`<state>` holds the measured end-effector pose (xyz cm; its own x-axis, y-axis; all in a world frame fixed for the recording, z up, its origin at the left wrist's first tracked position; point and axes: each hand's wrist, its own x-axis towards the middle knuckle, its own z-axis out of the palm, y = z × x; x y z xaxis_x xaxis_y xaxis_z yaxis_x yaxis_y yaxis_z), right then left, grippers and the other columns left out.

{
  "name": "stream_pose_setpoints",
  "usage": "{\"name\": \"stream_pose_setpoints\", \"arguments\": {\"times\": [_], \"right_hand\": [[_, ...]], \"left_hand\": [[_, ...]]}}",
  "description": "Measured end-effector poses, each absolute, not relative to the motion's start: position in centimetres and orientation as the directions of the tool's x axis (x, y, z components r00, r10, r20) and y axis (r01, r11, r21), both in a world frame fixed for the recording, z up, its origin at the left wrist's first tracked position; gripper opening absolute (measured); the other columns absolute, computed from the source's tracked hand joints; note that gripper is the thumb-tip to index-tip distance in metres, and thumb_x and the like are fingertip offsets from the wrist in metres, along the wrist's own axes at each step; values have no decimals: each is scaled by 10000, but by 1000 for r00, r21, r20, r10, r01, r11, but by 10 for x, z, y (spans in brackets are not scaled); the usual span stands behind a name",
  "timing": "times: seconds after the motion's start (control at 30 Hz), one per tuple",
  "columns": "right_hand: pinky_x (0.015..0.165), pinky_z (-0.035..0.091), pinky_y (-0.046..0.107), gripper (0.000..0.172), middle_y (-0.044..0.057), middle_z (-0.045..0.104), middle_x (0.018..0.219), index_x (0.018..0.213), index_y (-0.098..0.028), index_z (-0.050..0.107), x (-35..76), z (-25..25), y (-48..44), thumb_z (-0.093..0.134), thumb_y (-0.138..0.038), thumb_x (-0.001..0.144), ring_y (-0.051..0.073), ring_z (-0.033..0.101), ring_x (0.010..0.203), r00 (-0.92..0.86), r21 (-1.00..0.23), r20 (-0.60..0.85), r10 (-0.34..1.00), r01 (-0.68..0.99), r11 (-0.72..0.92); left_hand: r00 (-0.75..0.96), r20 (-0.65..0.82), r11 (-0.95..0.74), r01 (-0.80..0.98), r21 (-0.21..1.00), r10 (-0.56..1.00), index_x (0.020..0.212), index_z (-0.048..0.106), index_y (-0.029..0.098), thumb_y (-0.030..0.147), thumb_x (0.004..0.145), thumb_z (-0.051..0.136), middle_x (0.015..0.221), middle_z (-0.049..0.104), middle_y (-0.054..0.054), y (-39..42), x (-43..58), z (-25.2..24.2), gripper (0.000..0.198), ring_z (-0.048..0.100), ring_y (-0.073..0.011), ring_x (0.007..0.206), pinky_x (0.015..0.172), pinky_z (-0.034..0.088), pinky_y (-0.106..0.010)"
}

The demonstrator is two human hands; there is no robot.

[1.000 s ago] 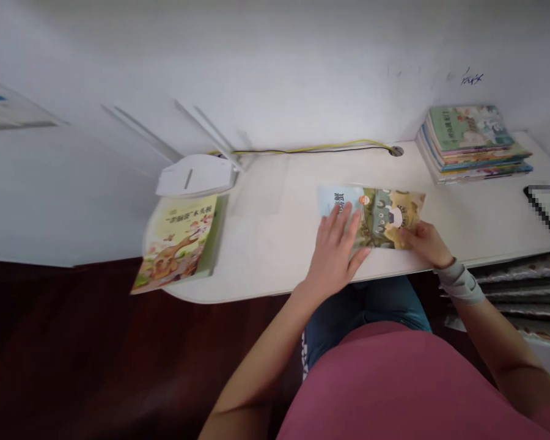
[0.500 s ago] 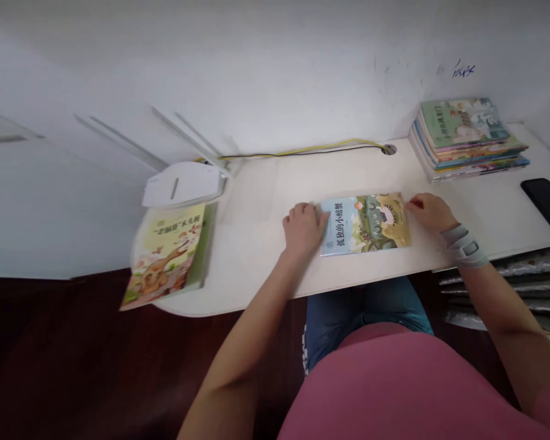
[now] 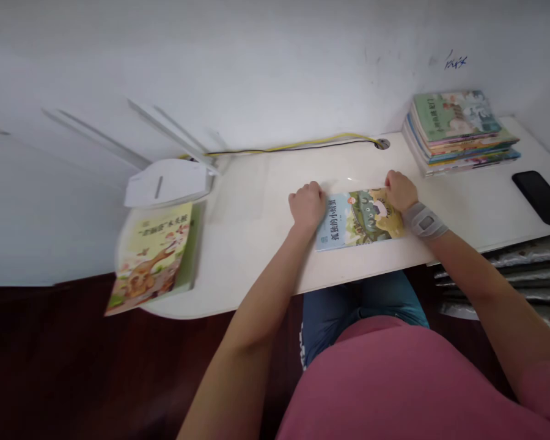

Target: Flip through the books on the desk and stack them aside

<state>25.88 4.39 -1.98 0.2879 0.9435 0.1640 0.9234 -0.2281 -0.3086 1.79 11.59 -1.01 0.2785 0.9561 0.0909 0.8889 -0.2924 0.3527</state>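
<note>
A thin picture book (image 3: pixel 360 220) with a blue and green cover and dark title characters lies flat on the white desk (image 3: pixel 252 244). My left hand (image 3: pixel 307 205) sits curled against the book's far left corner, resting mostly on the desk. My right hand (image 3: pixel 399 190) is curled over the book's far right corner and hides that corner. A grey wrist support (image 3: pixel 424 221) wraps my right wrist.
A stack of picture books (image 3: pixel 458 131) and a black phone (image 3: pixel 539 197) lie at the right. Another book (image 3: pixel 152 260) overhangs the desk's rounded left end, near a white router (image 3: pixel 167 182). A yellow and black cable (image 3: pixel 293 146) runs along the wall.
The book has gone from tilted under my left palm to lying flat and square. Both hands have moved toward its far corners, and the view has shifted slightly.
</note>
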Motion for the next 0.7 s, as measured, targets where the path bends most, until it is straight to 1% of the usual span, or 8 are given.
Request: {"name": "stream_pose_setpoints", "arguments": {"times": [0.1, 0.23, 0.33, 0.4, 0.47, 0.57, 0.63, 0.7], "right_hand": [[829, 483, 394, 337, 178, 654, 1025, 1142, -112, 568, 247, -18, 44, 337, -120, 897, 280, 608, 965, 260, -217, 186, 947, 951, -218], [896, 470, 369, 432, 184, 639, 1089, 1273, -59, 482, 242, -11, 44, 297, -28, 884, 251, 610, 1017, 234, -227, 137, 962, 953, -200], [922, 456, 277, 442, 115, 634, 1137, 1317, -84, 451, 253, -6, 37, 354, -38, 888, 171, 605, 1024, 212, -262, 150, 966, 950, -168], [957, 425, 212, 419, 67, 629, 1181, 1311, -111, 466, 271, -2, 20, 402, -77, 898, 118, 582, 1060, 247, -264, 174, 953, 944, -196], [1017, 382, 209, 366, 68, 618, 1231, 1267, -108, 513, 300, 2, -10, 437, -128, 910, 114, 541, 1131, 329, -261, 206, 921, 926, -273], [1096, 323, 378, 352, 186, 559, 1310, 1218, -45, 555, 355, 5, -75, 428, -177, 917, 228, 466, 1241, 555, -249, 279, 784, 830, -499], [1087, 257, 563, 399, 295, 432, 1398, 1223, 13, 537, 393, 1, -118, 404, -195, 910, 346, 367, 1318, 690, -248, 328, 645, 722, -646], [1068, 216, 631, 415, 315, 387, 1428, 1202, -3, 562, 426, -9, -150, 448, -256, 893, 399, 305, 1356, 786, -217, 369, 497, 593, -776]], "left_hand": [[308, 142, -335, 912, 236, 941, 1156, 576, 107, 188, 895, 324, 1129, 649, -226, 108, 27, -5, 372, 587, -358, 1102, 953, 381, -555], [475, 274, -537, 810, 235, 836, 1347, 476, 78, 242, 931, 289, 1433, 464, -240, 81, 48, -5, 485, 411, -345, 1346, 1077, 316, -533], [659, 174, -680, 688, 251, 731, 1395, 450, 88, 403, 951, 281, 1494, 416, -198, 63, 62, -18, 570, 343, -337, 1406, 1125, 274, -544], [699, 116, -703, 672, 233, 706, 1432, 415, 92, 466, 950, 255, 1516, 386, -184, 58, 67, -29, 630, 302, -346, 1428, 1136, 237, -576], [695, 91, -697, 688, 203, 713, 1461, 374, 83, 491, 948, 239, 1539, 341, -179, 58, 68, -36, 670, 272, -344, 1442, 1143, 221, -578], [680, 59, -680, 717, 152, 730, 1476, 339, 50, 484, 951, 223, 1553, 314, -175, 60, 68, -36, 691, 249, -334, 1452, 1154, 218, -551], [676, 52, -676, 726, 125, 735, 1477, 331, 33, 472, 953, 223, 1555, 310, -174, 59, 68, -33, 692, 253, -336, 1450, 1158, 217, -542], [673, 53, -674, 730, 113, 738, 1474, 336, 34, 462, 951, 231, 1554, 312, -172, 57, 68, -30, 684, 262, -338, 1446, 1156, 223, -542]]}}
